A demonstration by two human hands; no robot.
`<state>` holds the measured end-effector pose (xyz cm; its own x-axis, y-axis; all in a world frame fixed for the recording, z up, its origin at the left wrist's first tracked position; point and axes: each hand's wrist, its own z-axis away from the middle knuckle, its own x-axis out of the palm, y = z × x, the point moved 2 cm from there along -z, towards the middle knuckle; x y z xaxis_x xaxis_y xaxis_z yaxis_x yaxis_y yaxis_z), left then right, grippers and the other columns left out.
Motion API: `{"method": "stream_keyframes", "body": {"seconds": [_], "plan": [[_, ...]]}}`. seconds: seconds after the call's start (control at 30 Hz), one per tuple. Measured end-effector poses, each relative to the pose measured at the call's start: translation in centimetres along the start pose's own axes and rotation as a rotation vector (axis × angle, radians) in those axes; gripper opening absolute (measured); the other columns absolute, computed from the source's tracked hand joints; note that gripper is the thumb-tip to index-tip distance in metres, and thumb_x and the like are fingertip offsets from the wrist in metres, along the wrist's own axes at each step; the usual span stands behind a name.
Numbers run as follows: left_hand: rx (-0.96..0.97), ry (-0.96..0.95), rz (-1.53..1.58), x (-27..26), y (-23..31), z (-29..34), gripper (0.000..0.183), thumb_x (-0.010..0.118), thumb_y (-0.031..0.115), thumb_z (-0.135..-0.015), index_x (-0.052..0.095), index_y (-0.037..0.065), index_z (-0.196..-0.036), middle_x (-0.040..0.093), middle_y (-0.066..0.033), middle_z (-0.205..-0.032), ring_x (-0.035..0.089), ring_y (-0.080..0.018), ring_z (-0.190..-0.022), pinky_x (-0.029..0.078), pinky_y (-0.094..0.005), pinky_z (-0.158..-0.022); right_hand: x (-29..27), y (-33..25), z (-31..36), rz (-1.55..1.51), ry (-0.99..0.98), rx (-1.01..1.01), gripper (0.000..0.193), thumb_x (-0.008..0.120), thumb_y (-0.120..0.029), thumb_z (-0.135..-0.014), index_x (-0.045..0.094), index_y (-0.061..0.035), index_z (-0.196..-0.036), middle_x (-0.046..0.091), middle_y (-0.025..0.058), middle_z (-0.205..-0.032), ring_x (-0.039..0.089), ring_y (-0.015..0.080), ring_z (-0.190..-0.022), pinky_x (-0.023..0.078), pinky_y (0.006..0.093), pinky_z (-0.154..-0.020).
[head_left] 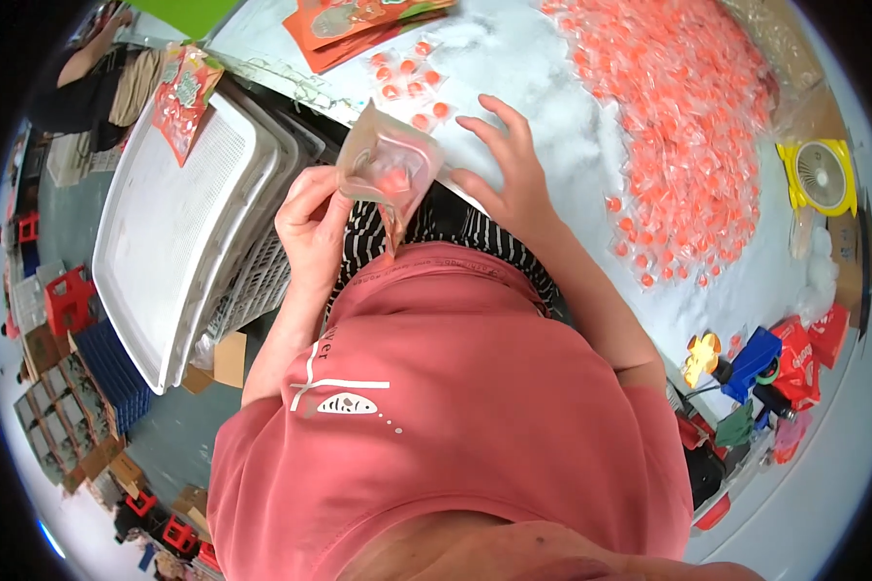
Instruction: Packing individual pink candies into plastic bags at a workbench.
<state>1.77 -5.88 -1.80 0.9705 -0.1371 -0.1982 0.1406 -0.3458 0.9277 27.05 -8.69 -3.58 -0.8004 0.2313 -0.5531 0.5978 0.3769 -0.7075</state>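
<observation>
My left hand [312, 219] pinches the side edge of a pouch [419, 153] near the table's front edge. The pouch's mouth gapes upward, and one or more small wrapped candies [393, 181] show inside; how many I cannot tell. To the pouch's right, my right hand [513, 179] is open, fingers spread over the table edge with nothing in them. Just beyond the pouch lies a small group of orange-red candies [409, 76] in clear wrappers. A large heap of the same wrapped candies [673, 126] covers the right part of the white table [543, 58].
Stacked white plastic trays [165, 223] stand at my left, with an orange printed pouch [184, 102] on the top one. More flat orange pouches [344, 29] lie at the table's far side. A yellow fan [820, 176] stands at the right. Another person's arm [87, 53] shows far left.
</observation>
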Motion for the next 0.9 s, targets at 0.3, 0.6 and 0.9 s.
{"method": "stream_keyframes", "body": {"seconds": [0.3, 0.6, 0.9], "plan": [[-0.041, 0.099, -0.181, -3.5, -0.3, 1.5, 0.01, 0.073, -0.001, -0.083, 0.073, -0.001, -0.093, 0.069, -0.0091, -0.089, 0.064, -0.0173, -0.085, 0.049, -0.0277, -0.074, 7.9, 5.1, -9.0, 0.48, -0.237, -0.174, 0.09, 0.073, -0.061, -0.073, 0.036, -0.034, -0.151, 0.016, 0.0127, -0.161, 0.014, 0.0412, -0.148, 0.012, 0.0731, -0.11], [-0.048, 0.074, -0.298, -4.2, -1.1, 2.3, 0.012, 0.073, 0.002, -0.083, 0.074, -0.001, -0.094, 0.068, -0.0101, -0.085, 0.065, -0.0207, -0.079, 0.051, -0.0313, -0.073, 10.0, 6.6, -11.5, 0.452, -0.074, -0.356, 0.03, 0.071, -0.039, -0.082, 0.066, -0.0179, -0.103, 0.059, 0.0018, -0.111, 0.054, 0.024, -0.106, 0.042, 0.0458, -0.091], [0.046, 0.094, -0.369, -3.8, -1.6, 1.8, 0.009, 0.071, 0.003, -0.081, 0.074, 0.002, -0.09, 0.069, -0.0108, -0.085, 0.066, -0.0244, -0.079, 0.053, -0.0349, -0.072, 9.2, 8.4, -11.7, 0.42, 0.037, -0.394, 0.015, 0.074, -0.02, -0.076, 0.066, -0.0131, -0.086, 0.064, 0.0069, -0.085, 0.065, 0.0272, -0.074, 0.053, 0.0371, -0.062]]}}
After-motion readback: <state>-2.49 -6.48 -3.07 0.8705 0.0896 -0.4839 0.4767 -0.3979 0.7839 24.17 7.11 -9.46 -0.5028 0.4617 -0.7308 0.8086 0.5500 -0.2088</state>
